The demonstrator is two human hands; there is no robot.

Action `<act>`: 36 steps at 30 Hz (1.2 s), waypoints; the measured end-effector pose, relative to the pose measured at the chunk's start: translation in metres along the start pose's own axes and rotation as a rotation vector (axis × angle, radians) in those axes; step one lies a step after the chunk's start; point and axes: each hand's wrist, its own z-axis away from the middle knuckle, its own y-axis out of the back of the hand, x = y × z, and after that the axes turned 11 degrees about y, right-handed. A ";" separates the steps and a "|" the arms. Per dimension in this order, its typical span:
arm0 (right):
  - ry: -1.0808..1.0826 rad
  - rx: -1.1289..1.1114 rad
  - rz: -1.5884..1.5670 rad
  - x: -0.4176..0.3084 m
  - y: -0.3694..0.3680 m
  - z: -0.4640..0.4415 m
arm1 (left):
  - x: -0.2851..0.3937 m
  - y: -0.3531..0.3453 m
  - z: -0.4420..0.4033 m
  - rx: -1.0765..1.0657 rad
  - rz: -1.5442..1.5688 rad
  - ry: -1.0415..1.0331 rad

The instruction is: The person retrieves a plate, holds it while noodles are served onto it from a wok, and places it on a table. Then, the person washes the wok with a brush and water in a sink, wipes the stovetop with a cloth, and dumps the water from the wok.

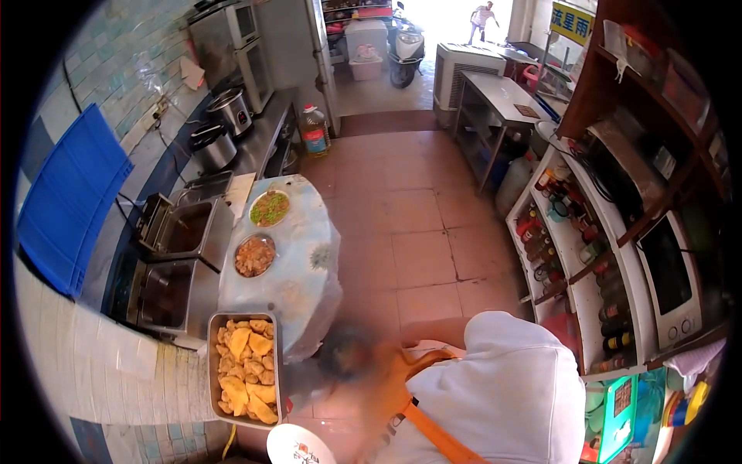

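Observation:
Neither of my hands shows in the frame. At the bottom edge a white plate or bowl (pixel 297 446) with printed marks is partly cut off; what holds it, if anything, is hidden. Above it, a metal tray (pixel 281 371) holds golden fried pieces. On the covered table (pixel 297 298) stand a plate of food with green bits (pixel 269 209) and a plate of brownish pieces (pixel 254 256). Beside them, at the lower right, a person in a white top (pixel 502 387) with orange straps leans in; the head area is blurred, and this person's hands cannot be made out.
Metal fryer basins (pixel 166 294) and two cookers (pixel 229 112) line the left wall. An oil bottle (pixel 314 131) stands on the tiled floor. Bottle shelves (pixel 576 255) and a microwave (pixel 668 282) are at right. A scooter (pixel 405 48) and a distant person (pixel 481 21) are outside the doorway.

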 end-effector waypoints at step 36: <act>0.136 -0.243 0.172 0.021 -0.036 0.058 | 0.019 0.055 0.010 0.091 0.000 0.035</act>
